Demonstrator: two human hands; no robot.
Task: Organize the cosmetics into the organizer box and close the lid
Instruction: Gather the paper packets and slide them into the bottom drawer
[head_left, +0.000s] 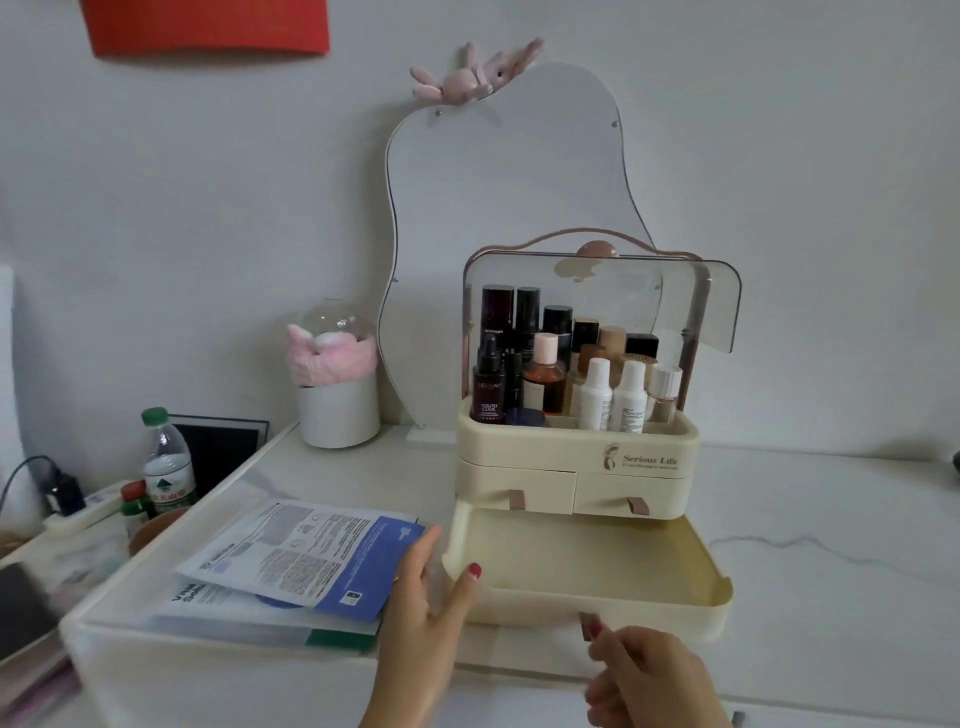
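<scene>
Nearest the camera, the right hand (636, 670) pinches the brown pull tab (588, 625) of the pulled-out bottom drawer (587, 561) of the cream organizer box (576, 457). Left of that drawer, the left hand (428, 587) lies with straight fingers touching the sheet-mask packets (301, 558), thumb against the drawer's corner. Bottles (571, 364) stand in the box's top tray under the raised clear lid (597, 291).

Left hand (427, 587) extended forward, palm turned inward, fingers straight and together, thumb raised apart with red-painted nail, right hand (636, 670) lower in view, knuckles up, fingers curled, thumb and forefinger pinched together, both forearms entering from bottom edge
</scene>
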